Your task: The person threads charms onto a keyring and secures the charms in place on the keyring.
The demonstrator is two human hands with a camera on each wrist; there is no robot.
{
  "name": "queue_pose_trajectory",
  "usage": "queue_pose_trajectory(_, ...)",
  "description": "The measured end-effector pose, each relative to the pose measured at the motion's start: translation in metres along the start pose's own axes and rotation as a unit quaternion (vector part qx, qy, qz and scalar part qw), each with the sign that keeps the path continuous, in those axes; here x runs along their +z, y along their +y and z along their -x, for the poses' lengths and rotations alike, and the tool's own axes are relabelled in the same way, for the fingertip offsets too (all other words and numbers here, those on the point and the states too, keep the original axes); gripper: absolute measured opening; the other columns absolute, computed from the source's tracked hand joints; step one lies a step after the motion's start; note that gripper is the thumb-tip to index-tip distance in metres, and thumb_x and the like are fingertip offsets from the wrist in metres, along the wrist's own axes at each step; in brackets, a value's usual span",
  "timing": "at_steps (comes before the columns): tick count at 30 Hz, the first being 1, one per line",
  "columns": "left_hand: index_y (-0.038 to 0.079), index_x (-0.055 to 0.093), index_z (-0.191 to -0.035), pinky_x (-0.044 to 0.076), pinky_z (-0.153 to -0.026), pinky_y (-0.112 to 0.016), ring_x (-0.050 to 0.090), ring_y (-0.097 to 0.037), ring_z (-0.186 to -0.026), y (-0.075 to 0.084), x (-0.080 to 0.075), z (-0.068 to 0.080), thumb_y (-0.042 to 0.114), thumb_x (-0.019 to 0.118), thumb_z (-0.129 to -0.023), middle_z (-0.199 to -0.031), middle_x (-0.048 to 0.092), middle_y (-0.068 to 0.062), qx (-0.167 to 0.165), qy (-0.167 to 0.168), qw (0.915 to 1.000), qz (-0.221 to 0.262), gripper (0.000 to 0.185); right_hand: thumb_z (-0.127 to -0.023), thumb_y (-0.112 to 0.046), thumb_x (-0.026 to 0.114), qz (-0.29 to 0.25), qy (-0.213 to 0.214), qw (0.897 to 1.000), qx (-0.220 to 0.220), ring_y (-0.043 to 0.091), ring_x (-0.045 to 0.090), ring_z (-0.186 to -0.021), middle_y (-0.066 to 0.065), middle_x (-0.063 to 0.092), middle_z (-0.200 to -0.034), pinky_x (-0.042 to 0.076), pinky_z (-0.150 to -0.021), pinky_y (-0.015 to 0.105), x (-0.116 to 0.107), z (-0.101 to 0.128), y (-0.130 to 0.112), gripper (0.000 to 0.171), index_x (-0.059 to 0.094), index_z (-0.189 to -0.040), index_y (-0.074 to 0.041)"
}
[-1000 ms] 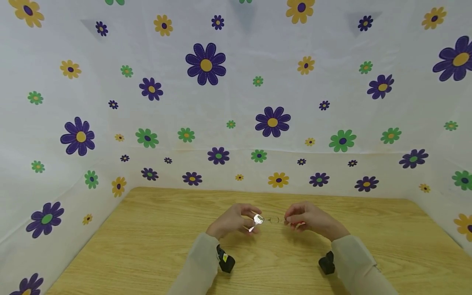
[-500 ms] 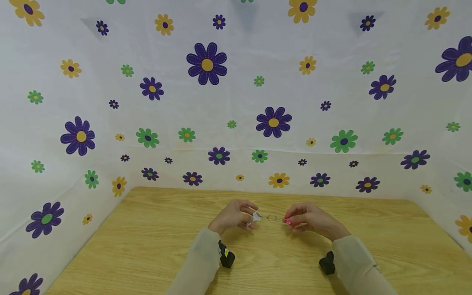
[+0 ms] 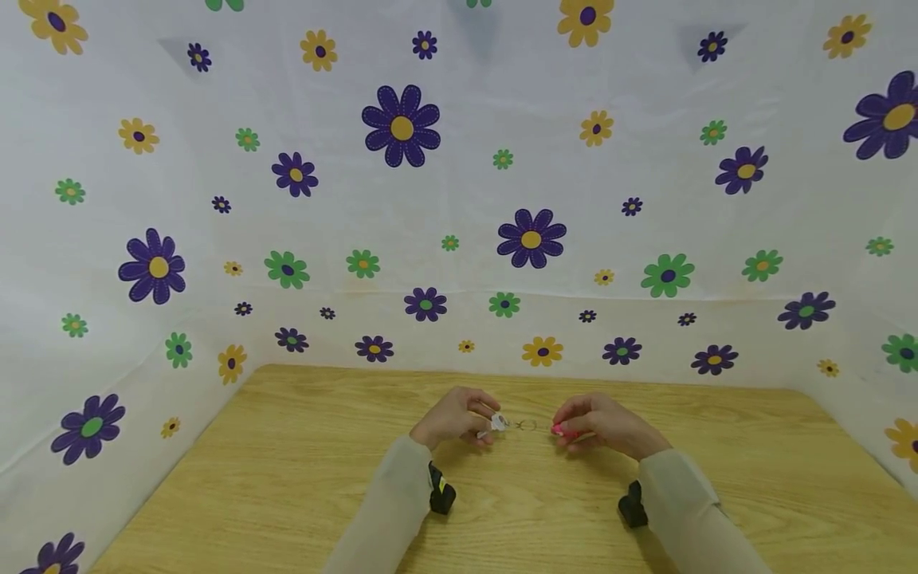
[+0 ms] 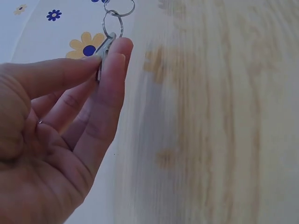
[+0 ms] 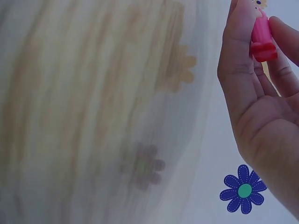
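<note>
We see our left hand (image 3: pixel 452 418) pinching a silver key (image 4: pixel 105 51) while our right hand (image 3: pixel 602 422), at three o'clock, pinches a pink charm (image 5: pixel 261 35).

Too small in the head view to make out: rings (image 3: pixel 527 425) between the hands. Cut off by the top edge: rings in the left wrist view, pink figure (image 5: pixel 261 35) in the right. Blurred: table (image 4: pixel 224 121).

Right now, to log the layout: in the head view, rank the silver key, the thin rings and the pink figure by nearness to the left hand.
1. Silver key: pinched in the left hand.
2. Thin rings: midway between both hands.
3. Pink figure: farthest, held by the right hand.
</note>
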State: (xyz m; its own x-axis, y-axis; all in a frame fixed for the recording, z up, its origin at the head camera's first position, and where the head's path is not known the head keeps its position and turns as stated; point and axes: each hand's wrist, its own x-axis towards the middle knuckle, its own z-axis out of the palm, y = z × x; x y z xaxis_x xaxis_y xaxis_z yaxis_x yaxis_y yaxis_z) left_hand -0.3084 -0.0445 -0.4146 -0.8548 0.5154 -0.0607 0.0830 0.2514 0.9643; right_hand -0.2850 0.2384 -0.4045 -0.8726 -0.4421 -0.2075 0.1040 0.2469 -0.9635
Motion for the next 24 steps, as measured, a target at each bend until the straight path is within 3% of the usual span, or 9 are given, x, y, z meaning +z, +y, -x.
queue_pose_trajectory(5,-0.013,0.064,-0.116,0.060,-0.061,-0.032,0.069,-0.018,-0.064,0.000,-0.001,-0.002,-0.018,0.057,-0.088,-0.093,0.070,-0.014,-0.002,0.010,0.9994,-0.032,0.030,-0.100,0.002,0.056,0.020,-0.001,1.000,0.001,0.019,0.068,-0.082,0.014,0.071,-0.098,0.059,-0.075,0.032,0.001,-0.003,-0.001,0.018,0.061,-0.112,0.014)
queue_pose_trajectory(16,-0.012,0.065,-0.112,0.059,-0.061,-0.032,0.070,-0.022,-0.066,-0.001,-0.002,-0.001,-0.016,0.058,-0.091,-0.091,0.070,-0.014,-0.009,0.041,0.9961,-0.078,0.022,-0.098,0.005,0.056,0.048,0.010,0.999,0.013,0.021,0.067,-0.079,0.015,0.070,-0.094,0.060,-0.075,0.034,0.003,-0.007,-0.004,0.016,0.060,-0.111,0.014)
queue_pose_trajectory(24,-0.008,0.068,-0.106,0.059,-0.065,-0.030,0.068,-0.019,-0.069,-0.007,-0.016,0.008,-0.012,0.059,-0.093,-0.091,0.069,-0.012,0.004,0.094,0.9859,-0.139,0.016,-0.099,-0.003,0.059,0.071,0.095,0.993,0.020,0.023,0.068,-0.080,0.017,0.068,-0.101,0.060,-0.076,0.038,-0.012,0.007,-0.002,0.027,0.055,-0.119,0.016)
